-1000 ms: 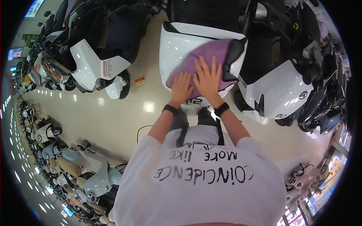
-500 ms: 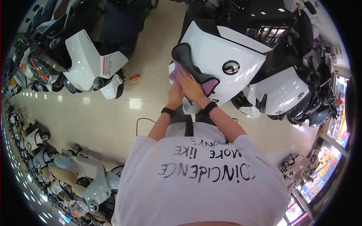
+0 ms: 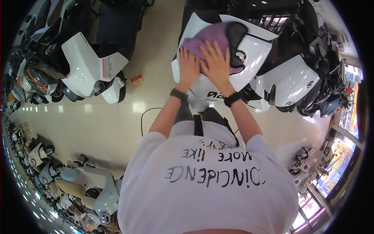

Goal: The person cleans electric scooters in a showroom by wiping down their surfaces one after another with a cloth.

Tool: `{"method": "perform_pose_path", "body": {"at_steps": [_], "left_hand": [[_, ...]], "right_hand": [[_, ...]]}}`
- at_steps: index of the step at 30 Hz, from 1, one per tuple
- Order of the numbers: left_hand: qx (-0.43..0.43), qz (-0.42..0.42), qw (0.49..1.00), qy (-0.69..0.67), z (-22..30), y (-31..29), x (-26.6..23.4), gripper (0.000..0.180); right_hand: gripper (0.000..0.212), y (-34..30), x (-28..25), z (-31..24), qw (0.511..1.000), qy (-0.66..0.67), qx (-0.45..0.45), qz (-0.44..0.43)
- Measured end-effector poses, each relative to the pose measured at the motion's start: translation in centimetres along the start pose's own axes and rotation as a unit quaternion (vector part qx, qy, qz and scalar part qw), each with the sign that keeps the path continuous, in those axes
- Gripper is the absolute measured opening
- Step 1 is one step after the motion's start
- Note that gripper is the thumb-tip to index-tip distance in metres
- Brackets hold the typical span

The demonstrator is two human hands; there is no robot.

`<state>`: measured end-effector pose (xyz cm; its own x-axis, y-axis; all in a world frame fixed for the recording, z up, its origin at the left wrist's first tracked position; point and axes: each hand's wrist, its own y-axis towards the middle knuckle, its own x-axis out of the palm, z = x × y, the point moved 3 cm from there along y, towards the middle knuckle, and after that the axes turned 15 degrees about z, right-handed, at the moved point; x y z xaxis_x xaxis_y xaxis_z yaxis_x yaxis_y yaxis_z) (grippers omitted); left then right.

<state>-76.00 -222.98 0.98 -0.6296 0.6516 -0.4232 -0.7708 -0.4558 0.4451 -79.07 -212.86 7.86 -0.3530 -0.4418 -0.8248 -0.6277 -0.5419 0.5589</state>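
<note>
A purple cloth (image 3: 212, 37) with black on its right side lies across the white front panel (image 3: 255, 50) of a scooter in front of me. My right hand (image 3: 216, 62) rests flat on the cloth with its fingers spread. Beside it my left hand (image 3: 189, 66) lies with stretched fingers, its tips at the cloth's left edge and its palm over the white panel. The cloth's black part partly covers a round badge (image 3: 240, 56) on the panel. Both wrists wear black bands.
Another white scooter (image 3: 288, 84) stands close on the right, and a white and black one (image 3: 87, 66) on the left. A small orange box (image 3: 137, 80) lies on the pale tiled floor (image 3: 117, 132). Behind me at left is a pale blue scooter (image 3: 105, 199) among several others.
The cloth has spread out and moved farther up and right over the panel, reaching the badge. My hands, close together before, are now apart and flatter, the right one farther forward.
</note>
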Motion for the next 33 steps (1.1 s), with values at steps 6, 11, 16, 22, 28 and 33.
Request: {"method": "perform_pose_path", "body": {"at_steps": [6,11,16,22,28,33], "left_hand": [[0.154,-0.019,0.969,0.192,5.3,-3.2,2.1,0.056],[0.194,-0.128,0.948,0.215,5.3,-8.8,3.5,0.053],[0.182,-0.168,0.943,0.224,4.0,-14.0,2.5,0.053],[0.175,-0.142,0.927,0.300,3.8,-16.1,1.6,0.033],[0.144,-0.075,0.944,0.288,4.5,-15.6,2.2,0.017],[0.089,-0.120,0.950,0.274,3.6,-16.7,1.6,0.016]], "right_hand": [[0.076,-6.6,-2.2,6.4,0.989,-0.031,0.125,0.079],[0.090,-15.2,-0.6,6.9,0.965,0.063,0.250,0.048],[0.093,-18.2,-0.3,5.2,0.939,0.124,0.321,-0.030],[0.093,-17.9,-0.5,5.0,0.940,0.127,0.308,-0.069],[0.094,-19.5,0.5,5.3,0.927,0.149,0.333,-0.090],[0.096,-21.6,2.0,5.4,0.900,0.154,0.377,-0.157]]}}
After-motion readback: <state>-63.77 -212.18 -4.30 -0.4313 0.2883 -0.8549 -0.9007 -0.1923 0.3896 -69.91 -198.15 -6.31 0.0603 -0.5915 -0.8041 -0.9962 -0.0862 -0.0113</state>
